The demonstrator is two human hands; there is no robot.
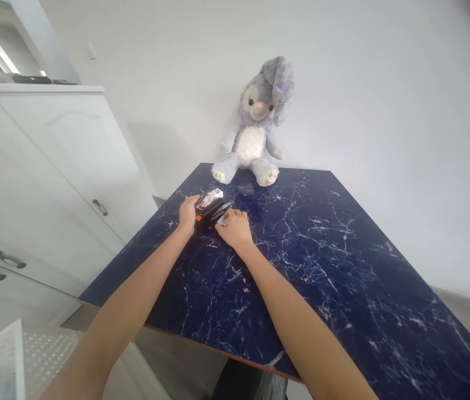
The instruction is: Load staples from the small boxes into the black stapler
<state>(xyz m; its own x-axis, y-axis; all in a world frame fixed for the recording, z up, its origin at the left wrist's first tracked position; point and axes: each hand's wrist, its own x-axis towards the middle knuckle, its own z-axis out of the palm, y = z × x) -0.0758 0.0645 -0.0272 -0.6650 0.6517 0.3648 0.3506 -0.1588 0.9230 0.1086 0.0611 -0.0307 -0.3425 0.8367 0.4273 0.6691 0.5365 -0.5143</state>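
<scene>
My left hand is closed against the left side of a small cluster of boxes on the table, with its thumb at the far end. The cluster holds a white-and-red box and a black box with an orange patch. Thin dark-and-light flat pieces stand at its right side, too small to name. My right hand presses in from the right, its fingers curled over a small whitish flat piece. Part of that piece lies under the fingers. Both hands rest near the table's left edge.
The table has a dark blue marbled top. A grey plush rabbit sits at its far edge against the wall, and a dark lump lies before its feet. White cabinets with dark handles stand at the left.
</scene>
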